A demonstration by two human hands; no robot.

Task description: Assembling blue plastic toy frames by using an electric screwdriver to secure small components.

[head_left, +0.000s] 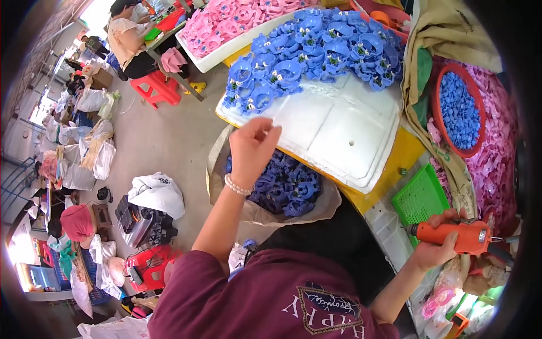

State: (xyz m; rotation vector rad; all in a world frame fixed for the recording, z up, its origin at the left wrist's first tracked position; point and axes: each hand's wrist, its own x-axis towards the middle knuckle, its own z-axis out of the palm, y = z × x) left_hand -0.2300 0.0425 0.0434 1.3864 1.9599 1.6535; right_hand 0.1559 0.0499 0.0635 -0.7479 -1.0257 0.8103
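My left hand [255, 150], a beaded bracelet at its wrist, hovers by the near left edge of a white foam board [339, 121]. Its fingers curl in toward the thumb; whatever may be between them is hidden. Blue plastic ring-shaped parts [333, 48] with small white and green bits are heaped on the board's far side. Below my left hand, a large pale sack [217, 186] holds darker blue parts [288, 189] of similar shape. At the right, my right hand [437, 246] grips an orange electric screwdriver [466, 236], its dark nose pointing left.
Pink parts [226, 25] fill a white tray behind the blue heap. A green perforated basket [420, 195] lies beside the screwdriver. Farther right, a red basin [483, 113] of small blue pieces sits on pink parts. Red stools [155, 87], sacks and a seated co-worker [130, 39] are at left.
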